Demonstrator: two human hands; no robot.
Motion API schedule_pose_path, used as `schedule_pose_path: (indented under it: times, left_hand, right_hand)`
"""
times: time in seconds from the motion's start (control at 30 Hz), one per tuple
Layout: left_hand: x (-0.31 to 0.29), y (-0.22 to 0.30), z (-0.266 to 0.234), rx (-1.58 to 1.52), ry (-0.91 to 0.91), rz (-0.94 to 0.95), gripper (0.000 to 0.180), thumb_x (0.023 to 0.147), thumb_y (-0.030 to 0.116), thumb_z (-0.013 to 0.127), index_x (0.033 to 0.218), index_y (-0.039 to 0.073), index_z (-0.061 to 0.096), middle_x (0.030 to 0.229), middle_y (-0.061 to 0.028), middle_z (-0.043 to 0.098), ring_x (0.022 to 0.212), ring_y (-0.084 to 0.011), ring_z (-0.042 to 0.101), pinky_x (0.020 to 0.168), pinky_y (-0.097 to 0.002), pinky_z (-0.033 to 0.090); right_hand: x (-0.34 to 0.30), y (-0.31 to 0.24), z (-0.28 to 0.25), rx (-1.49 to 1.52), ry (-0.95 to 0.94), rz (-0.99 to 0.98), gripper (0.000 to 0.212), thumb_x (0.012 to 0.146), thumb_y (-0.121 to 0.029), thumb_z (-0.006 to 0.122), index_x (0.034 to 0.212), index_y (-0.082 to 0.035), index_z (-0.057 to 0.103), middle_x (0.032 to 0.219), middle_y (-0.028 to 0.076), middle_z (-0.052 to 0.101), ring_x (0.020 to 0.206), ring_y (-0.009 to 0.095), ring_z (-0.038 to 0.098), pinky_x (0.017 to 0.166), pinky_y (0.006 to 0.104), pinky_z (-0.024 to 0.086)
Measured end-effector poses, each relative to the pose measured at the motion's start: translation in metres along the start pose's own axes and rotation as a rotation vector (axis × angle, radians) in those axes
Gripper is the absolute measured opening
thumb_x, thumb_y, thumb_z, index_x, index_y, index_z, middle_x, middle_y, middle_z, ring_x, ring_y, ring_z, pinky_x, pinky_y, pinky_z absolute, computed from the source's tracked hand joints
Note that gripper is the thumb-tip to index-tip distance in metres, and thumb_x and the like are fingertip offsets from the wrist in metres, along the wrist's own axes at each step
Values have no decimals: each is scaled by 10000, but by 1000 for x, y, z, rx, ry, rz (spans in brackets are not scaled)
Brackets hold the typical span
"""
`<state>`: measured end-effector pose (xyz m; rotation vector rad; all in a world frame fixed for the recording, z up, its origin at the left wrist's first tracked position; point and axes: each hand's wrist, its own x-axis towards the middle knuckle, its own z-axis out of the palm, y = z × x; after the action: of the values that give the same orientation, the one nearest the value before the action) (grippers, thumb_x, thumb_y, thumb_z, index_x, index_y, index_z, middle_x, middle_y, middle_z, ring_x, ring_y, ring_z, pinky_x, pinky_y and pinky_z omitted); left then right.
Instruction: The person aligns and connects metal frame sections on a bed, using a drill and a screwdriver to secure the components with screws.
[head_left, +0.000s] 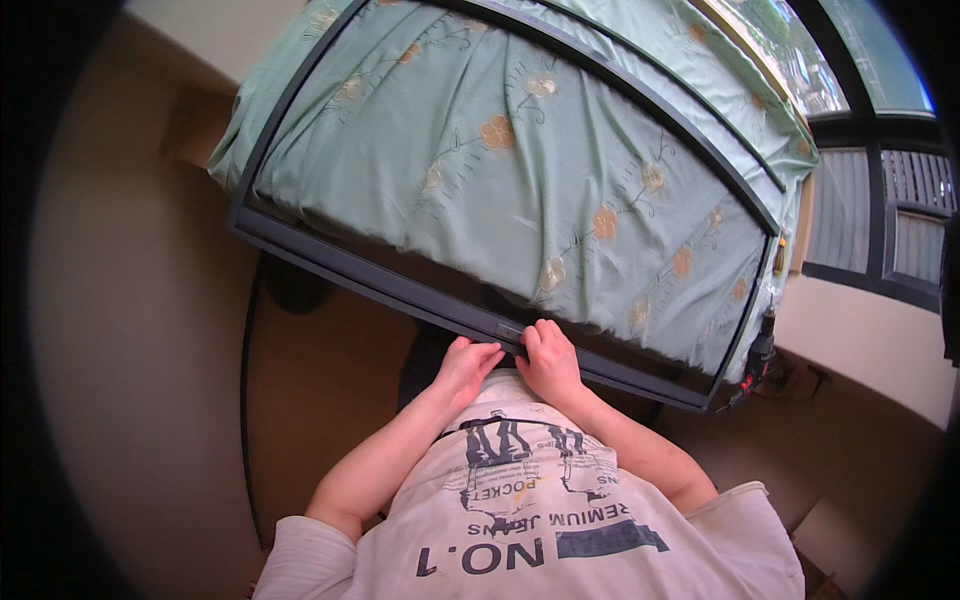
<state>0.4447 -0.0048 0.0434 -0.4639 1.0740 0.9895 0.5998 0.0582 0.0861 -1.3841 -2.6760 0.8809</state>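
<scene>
A large black rectangular frame point(370, 283) with an open middle leans in front of me, its thicker lower bar nearest my body. Green cloth shows through the opening. At the middle of that bar, my left hand point(468, 370) is closed, thumb and fingertips pinching its near edge. Just to the right, my right hand point(550, 362) has its fingers curled over the bar beside a small pale mark. The two hands nearly meet. Whether anything small sits between the fingertips cannot be made out.
Behind the frame is a bed with a green floral sheet point(410, 150). A thin black strip point(660, 75) lies across its far part. A black and red tool-like object point(762, 350) is by the right corner. Windows point(875, 200) stand at right, a pale wall point(110, 330) at left.
</scene>
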Motion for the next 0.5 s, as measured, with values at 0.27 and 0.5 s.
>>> schedule_pose_path:
  times: [0.27, 0.5]
  left_hand:
    - [-12, 7, -1, 265, -81, 160, 130, 913, 72, 614, 1031, 16, 607, 1037, -49, 627, 963, -122, 603, 878, -281, 533]
    - [-6, 5, -6, 368, -65, 226, 190, 915, 94, 621, 1090, 32, 580, 1085, -39, 616, 999, -131, 590, 918, -326, 508]
  right_hand:
    - [0, -14, -4, 13, 81, -11, 304, 626, -47, 716, 831, -17, 493, 856, 139, 493, 848, 315, 521, 710, 408, 467]
    - [-3, -17, 1, -7, 138, 16, 285, 632, -34, 708, 828, -16, 501, 855, 133, 493, 847, 308, 521, 705, 405, 477]
